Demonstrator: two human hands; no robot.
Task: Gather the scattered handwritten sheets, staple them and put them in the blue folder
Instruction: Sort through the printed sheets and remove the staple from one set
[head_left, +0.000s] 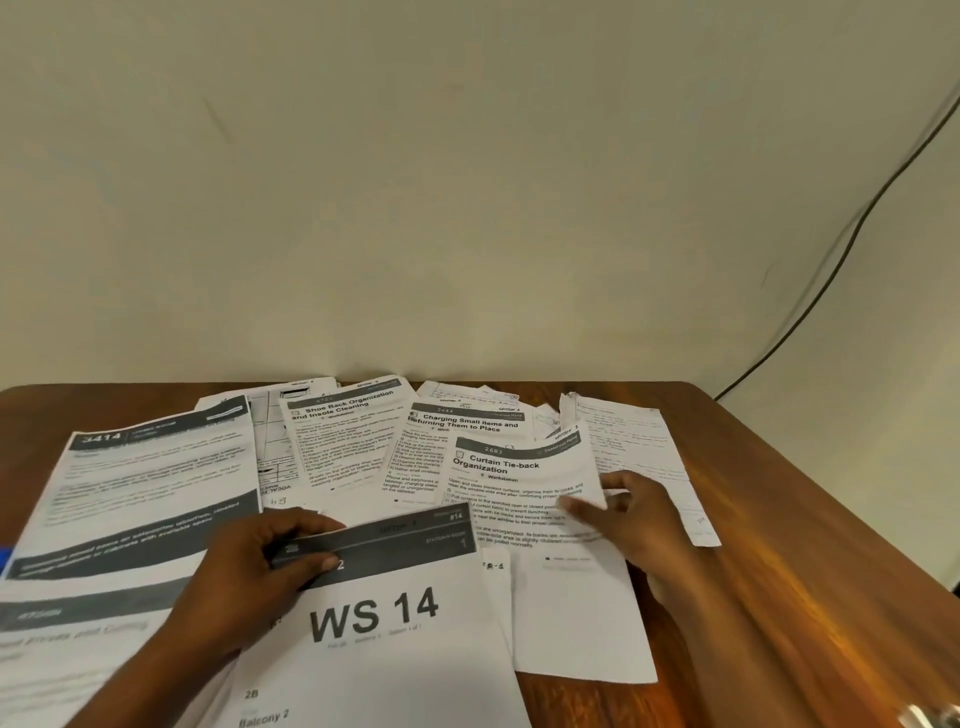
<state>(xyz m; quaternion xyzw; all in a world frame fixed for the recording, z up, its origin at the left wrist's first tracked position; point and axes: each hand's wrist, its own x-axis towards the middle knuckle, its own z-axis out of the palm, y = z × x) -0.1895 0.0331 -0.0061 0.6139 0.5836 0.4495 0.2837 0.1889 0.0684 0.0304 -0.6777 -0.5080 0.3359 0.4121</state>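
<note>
— What do you see on the worktop (769, 525) from the head camera?

— I see a brown wooden worktop against a pale wall (467, 182), and many paper sheets lie on it, overlapping each other. Most of them are printed. Nearest to me is the sheet with "WS 14" (374, 618) in big letters. Beside it on the right lies the "Curtain Tie-back Organization" sheet (524, 467), and behind are the "Charging Small Items" sheet (462, 423) and the "Shoe Rack Organization" sheet (343, 431). At the left there is a large sheet with the number 3414 (150, 483).

— And the handwritten sheets?

— One handwritten sheet (634, 447) is at the right edge of the pile, with thin pen lines that I cannot read. Some more paper with pen writing shows at the back, near the wall (467, 392), half covered by the printed ones.

— What do the hands do?

— My left hand (254, 566) rests on the top corner of the "WS 14" sheet; the fingers are curled and the thumb lies on the dark header band, so it pinches that edge. My right hand (628, 514) is flat and spread, fingers pointing left, on the right side of the curtain sheet and just beside the handwritten sheet. It is a little blurred.

— The blue folder?

— Only a small blue piece (4, 558) shows at the far left edge, under the papers. I cannot tell if it is the folder. A dark cable (852, 228) runs down the wall at the right
</note>
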